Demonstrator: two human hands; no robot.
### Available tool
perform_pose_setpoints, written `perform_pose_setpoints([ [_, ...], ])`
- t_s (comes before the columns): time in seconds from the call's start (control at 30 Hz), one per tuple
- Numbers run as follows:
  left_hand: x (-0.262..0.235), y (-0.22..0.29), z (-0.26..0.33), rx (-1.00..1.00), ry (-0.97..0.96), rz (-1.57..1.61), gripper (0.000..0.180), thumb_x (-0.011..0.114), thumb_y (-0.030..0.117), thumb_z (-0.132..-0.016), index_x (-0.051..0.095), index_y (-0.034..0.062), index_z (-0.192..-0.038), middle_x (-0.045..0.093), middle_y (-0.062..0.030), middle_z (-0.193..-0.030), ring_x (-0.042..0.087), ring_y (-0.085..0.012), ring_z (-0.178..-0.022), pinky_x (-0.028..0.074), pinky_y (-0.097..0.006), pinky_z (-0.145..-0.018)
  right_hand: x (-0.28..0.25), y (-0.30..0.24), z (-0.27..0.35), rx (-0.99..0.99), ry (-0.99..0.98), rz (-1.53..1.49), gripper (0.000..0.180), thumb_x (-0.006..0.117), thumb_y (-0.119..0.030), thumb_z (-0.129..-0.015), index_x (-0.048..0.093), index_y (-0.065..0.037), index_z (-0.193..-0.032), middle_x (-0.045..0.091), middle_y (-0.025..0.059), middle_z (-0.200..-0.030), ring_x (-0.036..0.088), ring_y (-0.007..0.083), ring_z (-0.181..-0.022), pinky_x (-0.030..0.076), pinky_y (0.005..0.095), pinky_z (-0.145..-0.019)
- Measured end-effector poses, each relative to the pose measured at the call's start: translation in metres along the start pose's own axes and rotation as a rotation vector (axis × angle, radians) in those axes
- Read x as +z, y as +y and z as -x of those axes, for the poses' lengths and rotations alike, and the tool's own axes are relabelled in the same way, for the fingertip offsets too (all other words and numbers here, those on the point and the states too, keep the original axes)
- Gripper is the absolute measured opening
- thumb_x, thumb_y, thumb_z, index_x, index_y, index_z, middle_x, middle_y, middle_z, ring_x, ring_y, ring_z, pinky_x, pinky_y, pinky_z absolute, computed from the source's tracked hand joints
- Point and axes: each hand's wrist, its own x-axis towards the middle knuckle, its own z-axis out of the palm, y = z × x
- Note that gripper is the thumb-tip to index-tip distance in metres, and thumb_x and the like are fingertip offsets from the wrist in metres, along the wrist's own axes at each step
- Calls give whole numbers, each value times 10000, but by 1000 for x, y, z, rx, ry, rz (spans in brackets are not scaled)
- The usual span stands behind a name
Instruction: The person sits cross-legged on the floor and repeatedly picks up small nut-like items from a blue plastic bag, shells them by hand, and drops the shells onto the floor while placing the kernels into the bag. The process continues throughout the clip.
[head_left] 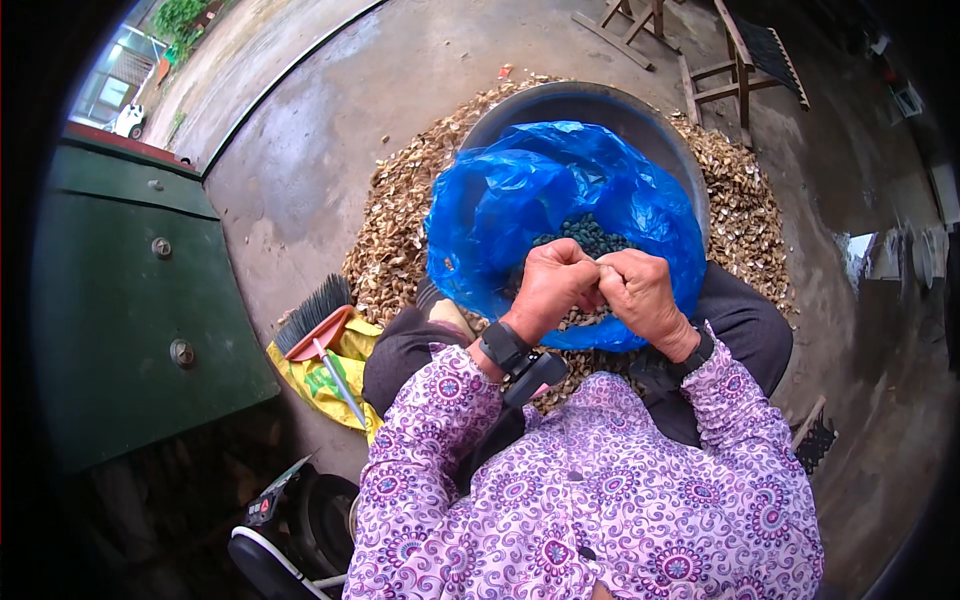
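Observation:
My left hand [550, 287] and my right hand [646, 293] meet at the fingertips above a blue plastic bag [495, 195]. Both are closed in a pinch; whatever lies between the fingers is too small to make out. The bag stands wide-mouthed in a large grey basin [648, 108] between my knees. Small dark blue-green pieces [590, 233] lie inside it, and paler, brownish pieces [580, 318] show below my hands.
Brown shell-like husks [400, 215] are heaped around the basin. To the left, a brush [318, 325] rests on a yellow sack [300, 385], near a dark green metal cabinet [140, 300]. A folding stool [740, 75] stands at the far right.

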Motion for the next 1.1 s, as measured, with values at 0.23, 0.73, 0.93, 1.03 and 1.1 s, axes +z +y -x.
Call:
perform_pose_setpoints([
  [0.23, -7, 3, 3, -59, -72, 244, 82, 568, 18, -738, 506, 17, -685, 588, -104, -633, 588, -149, -510, 470, -243, -427, -11, 2, -5, 565, -200, -587, 186, 499, -105, -810, 623, 27, -772, 558, 30, -613, 479, 74, -514, 399, 231, -471],
  [0.73, -29, 27, 6, 137, 51, -147, 19, 569, 13, -706, 554, 8, -716, 591, -66, -616, 541, -100, -488, 434, -211, -444, -13, 19, -13, 346, -195, -46, 164, 558, -166, -748, 631, -19, -756, 604, 141, -670, 610, 237, -632, 466, 327, -589],
  [0.93, -35, 30, 23, -186, -527, -921, 187, 647, 114, -667, 644, 10, -822, 611, -39, -647, 570, -102, -578, 455, -257, -539, 4, 30, 8, 172, -990, -18, 254, 600, -238, -680, 655, -43, -834, 632, 147, -774, 618, 259, -700, 473, 340, -656],
  [1.03, -50, 27, 21, 170, -273, -821, 196, 652, 124, -678, 638, -2, -826, 618, -43, -680, 573, -115, -584, 455, -250, -540, 14, 51, 10, 243, -810, 34, 290, 599, -263, -676, 653, -49, -864, 632, 154, -829, 616, 278, -769, 474, 354, -702],
  [1.1, -48, 45, 25, 34, -98, -417, 218, 627, 141, -745, 606, -23, -887, 618, -52, -726, 570, -97, -601, 455, -215, -535, 13, 70, 2, 349, -579, 124, 311, 563, -298, -693, 651, -45, -849, 628, 157, -824, 604, 294, -802, 467, 368, -726],
])
